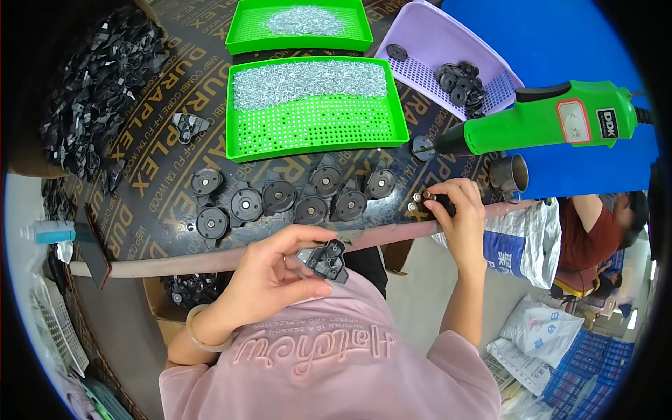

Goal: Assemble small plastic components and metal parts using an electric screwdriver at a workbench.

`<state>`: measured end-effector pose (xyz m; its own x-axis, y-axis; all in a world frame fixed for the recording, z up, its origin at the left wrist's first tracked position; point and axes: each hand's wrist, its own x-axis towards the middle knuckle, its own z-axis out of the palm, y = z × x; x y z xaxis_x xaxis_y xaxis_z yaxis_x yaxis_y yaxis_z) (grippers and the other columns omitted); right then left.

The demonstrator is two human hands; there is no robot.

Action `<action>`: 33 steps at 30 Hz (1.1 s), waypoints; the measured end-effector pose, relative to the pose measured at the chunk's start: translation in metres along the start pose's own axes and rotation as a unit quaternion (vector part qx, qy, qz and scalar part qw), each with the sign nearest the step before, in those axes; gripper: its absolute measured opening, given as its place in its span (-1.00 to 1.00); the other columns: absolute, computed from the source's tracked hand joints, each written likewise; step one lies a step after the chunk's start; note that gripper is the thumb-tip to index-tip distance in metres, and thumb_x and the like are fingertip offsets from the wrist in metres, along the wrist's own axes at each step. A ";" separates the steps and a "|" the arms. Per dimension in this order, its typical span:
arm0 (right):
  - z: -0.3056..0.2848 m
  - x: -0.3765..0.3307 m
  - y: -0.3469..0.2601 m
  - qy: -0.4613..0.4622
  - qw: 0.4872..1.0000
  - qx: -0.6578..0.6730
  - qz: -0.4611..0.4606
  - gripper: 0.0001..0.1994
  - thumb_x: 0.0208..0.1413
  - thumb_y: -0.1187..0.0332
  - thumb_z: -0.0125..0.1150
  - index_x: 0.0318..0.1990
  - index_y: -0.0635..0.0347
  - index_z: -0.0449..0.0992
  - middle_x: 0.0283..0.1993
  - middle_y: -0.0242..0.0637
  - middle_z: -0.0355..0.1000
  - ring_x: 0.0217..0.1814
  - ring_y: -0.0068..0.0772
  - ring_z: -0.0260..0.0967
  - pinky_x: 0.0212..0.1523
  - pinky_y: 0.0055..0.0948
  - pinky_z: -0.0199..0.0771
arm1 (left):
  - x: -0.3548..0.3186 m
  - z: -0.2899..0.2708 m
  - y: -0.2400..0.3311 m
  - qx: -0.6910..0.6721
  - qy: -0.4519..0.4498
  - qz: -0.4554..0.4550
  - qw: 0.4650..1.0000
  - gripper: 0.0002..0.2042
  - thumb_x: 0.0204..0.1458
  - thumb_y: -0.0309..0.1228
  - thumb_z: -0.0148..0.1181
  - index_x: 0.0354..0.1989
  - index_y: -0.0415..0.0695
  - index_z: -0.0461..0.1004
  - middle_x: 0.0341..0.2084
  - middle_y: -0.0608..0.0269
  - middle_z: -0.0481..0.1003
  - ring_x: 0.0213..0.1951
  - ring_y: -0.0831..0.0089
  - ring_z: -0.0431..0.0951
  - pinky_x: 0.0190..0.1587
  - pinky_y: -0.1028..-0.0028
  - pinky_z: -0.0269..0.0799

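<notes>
Black bracket [325,259] held in front of the chest, just below the table edge [175,262]; its long axis runs from upper left to lower right, with the round boss end up. Left hand [269,276] pinches it, thumb below, fingers curled over the top. Right hand [458,213] rests on the table edge, fingertips pressed together on small metal parts [418,199]. Assembled black discs [280,196] lie in a row behind. Green screw tray [315,126] lies beyond; green driver [546,122] hangs to the right.

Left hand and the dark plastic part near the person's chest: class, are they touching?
Touching. The head view shows the left hand pinching the dark plastic part between thumb and fingertips, lifted off the table.
</notes>
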<state>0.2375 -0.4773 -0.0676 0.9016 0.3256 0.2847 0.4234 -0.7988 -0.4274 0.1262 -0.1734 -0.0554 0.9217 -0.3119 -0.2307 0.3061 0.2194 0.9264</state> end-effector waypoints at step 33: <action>0.035 -0.028 -0.089 -0.123 0.875 0.454 0.113 -0.83 -0.14 0.50 0.54 -0.38 0.14 0.64 -0.26 -0.45 0.29 -0.42 -0.71 0.13 -0.43 -0.69 0.15 | 0.011 0.016 -0.018 0.028 0.020 0.064 0.997 -0.51 0.01 -0.69 0.29 0.17 -0.24 0.39 0.02 0.16 0.49 -0.20 0.63 0.56 -0.23 0.59 0.55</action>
<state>0.1774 -0.3979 -0.0683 0.9159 0.3993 -0.0400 0.0275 -0.1617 -0.9865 0.1272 -0.1956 -0.0699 0.9613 -0.2478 -0.1204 0.1728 0.2022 0.9640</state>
